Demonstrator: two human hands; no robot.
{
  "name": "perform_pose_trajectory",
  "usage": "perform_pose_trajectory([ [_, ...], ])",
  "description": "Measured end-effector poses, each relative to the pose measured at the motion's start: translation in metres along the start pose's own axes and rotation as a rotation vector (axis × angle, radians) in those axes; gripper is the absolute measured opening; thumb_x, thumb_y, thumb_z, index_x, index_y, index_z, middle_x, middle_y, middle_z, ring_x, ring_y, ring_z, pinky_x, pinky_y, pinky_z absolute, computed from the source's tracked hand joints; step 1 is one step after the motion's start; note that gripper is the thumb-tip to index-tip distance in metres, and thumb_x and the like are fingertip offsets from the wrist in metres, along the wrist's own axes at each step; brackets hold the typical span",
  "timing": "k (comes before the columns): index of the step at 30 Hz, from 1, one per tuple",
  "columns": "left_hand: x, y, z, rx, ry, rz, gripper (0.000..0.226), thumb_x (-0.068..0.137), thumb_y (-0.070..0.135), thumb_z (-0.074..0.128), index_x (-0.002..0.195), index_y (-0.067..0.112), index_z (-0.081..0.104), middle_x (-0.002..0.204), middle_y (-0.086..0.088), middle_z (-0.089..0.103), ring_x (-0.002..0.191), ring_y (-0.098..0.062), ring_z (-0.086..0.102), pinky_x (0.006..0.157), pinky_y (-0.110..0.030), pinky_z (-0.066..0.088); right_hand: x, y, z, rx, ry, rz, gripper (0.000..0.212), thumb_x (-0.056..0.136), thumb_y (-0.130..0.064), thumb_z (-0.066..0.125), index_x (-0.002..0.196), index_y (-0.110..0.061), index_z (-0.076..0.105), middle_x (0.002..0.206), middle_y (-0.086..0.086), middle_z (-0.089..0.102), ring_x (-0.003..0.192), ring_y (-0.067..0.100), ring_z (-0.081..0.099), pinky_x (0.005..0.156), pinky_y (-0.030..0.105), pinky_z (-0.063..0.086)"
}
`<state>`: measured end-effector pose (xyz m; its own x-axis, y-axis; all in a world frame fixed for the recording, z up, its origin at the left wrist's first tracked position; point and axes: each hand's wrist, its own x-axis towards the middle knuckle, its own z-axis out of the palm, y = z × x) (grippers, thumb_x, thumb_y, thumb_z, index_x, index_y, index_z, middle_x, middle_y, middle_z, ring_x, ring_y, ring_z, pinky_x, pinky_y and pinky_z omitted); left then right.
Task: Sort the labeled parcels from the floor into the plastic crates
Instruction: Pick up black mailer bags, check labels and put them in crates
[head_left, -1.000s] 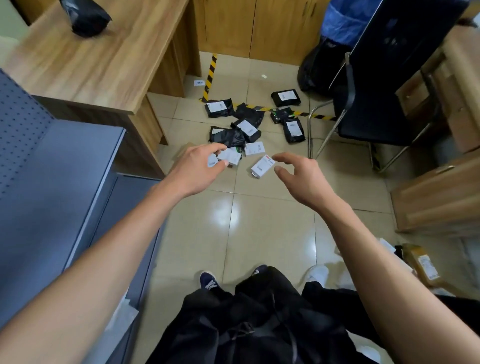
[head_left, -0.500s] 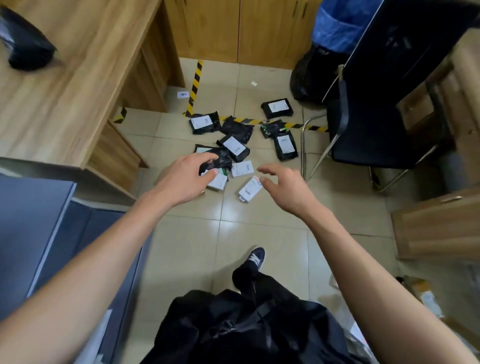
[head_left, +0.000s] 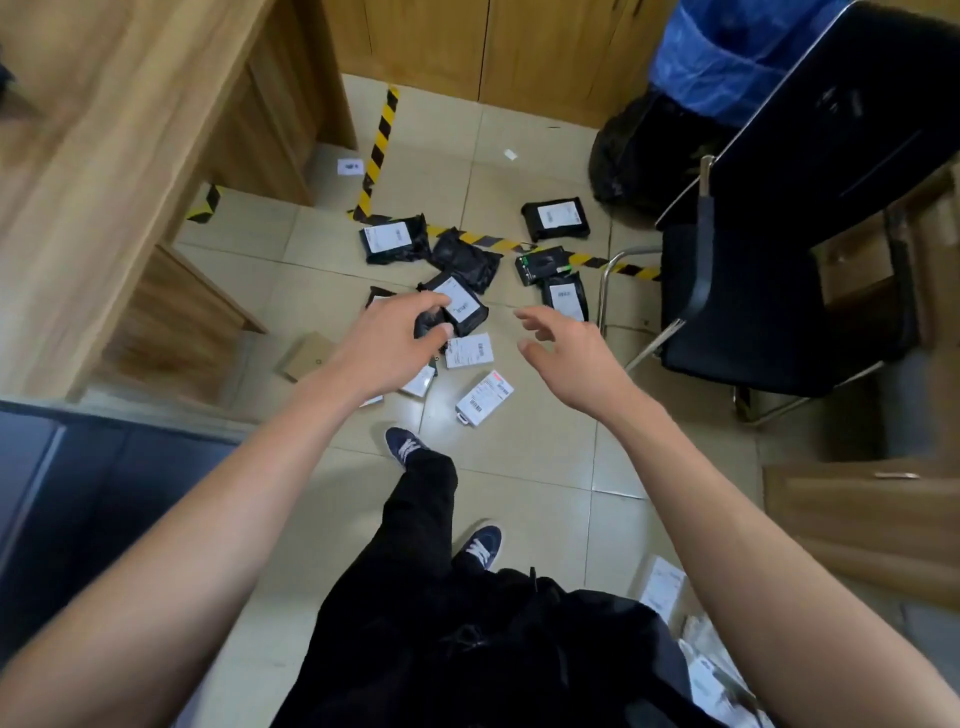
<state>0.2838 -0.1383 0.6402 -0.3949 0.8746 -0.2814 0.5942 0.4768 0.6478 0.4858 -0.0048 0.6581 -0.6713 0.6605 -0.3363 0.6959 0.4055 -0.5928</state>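
Several black parcels with white labels lie scattered on the tiled floor, among them one (head_left: 394, 240) at the back left, one (head_left: 556, 219) at the back right and one (head_left: 460, 304) in the middle. White labeled parcels (head_left: 484, 398) (head_left: 470, 351) lie nearer to me. My left hand (head_left: 387, 343) hangs in the air above the middle parcels, fingers loosely curled, holding nothing. My right hand (head_left: 566, 351) is stretched out beside it, fingers spread and relaxed, empty. No crate is in view.
A wooden desk (head_left: 114, 156) stands at the left, a grey cabinet (head_left: 78, 493) below it. A black chair (head_left: 753, 291) with metal legs stands at the right of the parcels. Yellow-black tape (head_left: 379, 145) marks the floor. A small cardboard box (head_left: 306, 356) lies near the desk. More white parcels (head_left: 670, 587) lie at the lower right.
I have stepped forward, so the parcels look closer and my feet show on the floor. Both hands have moved out toward the pile, still empty.
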Motion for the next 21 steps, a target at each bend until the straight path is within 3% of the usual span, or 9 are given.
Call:
perform_pose_trajectory([
  [4, 0.056, -0.025, -0.022, -0.04, 0.017, -0.042, 0.042, 0.102, 0.036, 0.057, 0.143, 0.027, 0.057, 0.14, 0.005, 0.063, 0.131, -0.017, 0.055, 0.107, -0.036, 0.045, 0.068, -0.012, -0.008, -0.035, -0.047, 0.018, 0.04, 0.102, -0.025, 0.058, 0.141, -0.028, 0.055, 0.133, -0.003, 0.064, 0.123, 0.015, 0.057, 0.098, 0.027, 0.042],
  [9, 0.109, -0.051, -0.055, -0.081, 0.032, -0.081, 0.036, 0.103, 0.031, 0.057, 0.139, 0.025, 0.061, 0.135, 0.004, 0.066, 0.126, -0.016, 0.057, 0.103, -0.033, 0.045, 0.144, -0.034, -0.01, -0.054, -0.091, 0.026, 0.037, 0.102, -0.027, 0.058, 0.139, -0.031, 0.057, 0.13, -0.006, 0.064, 0.121, 0.013, 0.057, 0.102, 0.031, 0.045],
  [13, 0.135, -0.068, -0.074, -0.089, 0.035, -0.134, 0.038, 0.103, 0.034, 0.057, 0.14, 0.027, 0.059, 0.135, 0.006, 0.065, 0.124, -0.017, 0.059, 0.104, -0.034, 0.047, 0.186, -0.045, -0.006, -0.056, -0.129, 0.007, 0.035, 0.101, -0.029, 0.058, 0.136, -0.027, 0.06, 0.127, -0.007, 0.066, 0.121, 0.013, 0.059, 0.097, 0.026, 0.04],
  [17, 0.152, -0.091, -0.085, -0.128, 0.074, -0.202, 0.039, 0.104, 0.034, 0.055, 0.142, 0.027, 0.058, 0.138, 0.008, 0.063, 0.126, -0.014, 0.057, 0.096, -0.024, 0.04, 0.223, -0.05, 0.001, -0.057, -0.203, 0.01, 0.036, 0.102, -0.03, 0.057, 0.138, -0.029, 0.059, 0.13, -0.007, 0.064, 0.122, 0.012, 0.058, 0.098, 0.027, 0.041],
  [21, 0.171, -0.115, -0.082, -0.147, 0.091, -0.268, 0.041, 0.104, 0.036, 0.053, 0.144, 0.027, 0.056, 0.139, 0.007, 0.063, 0.13, -0.016, 0.055, 0.096, -0.025, 0.037, 0.265, -0.05, 0.008, -0.084, -0.272, -0.008, 0.038, 0.102, -0.029, 0.057, 0.139, -0.027, 0.058, 0.136, -0.005, 0.063, 0.125, 0.012, 0.057, 0.1, 0.027, 0.04],
])
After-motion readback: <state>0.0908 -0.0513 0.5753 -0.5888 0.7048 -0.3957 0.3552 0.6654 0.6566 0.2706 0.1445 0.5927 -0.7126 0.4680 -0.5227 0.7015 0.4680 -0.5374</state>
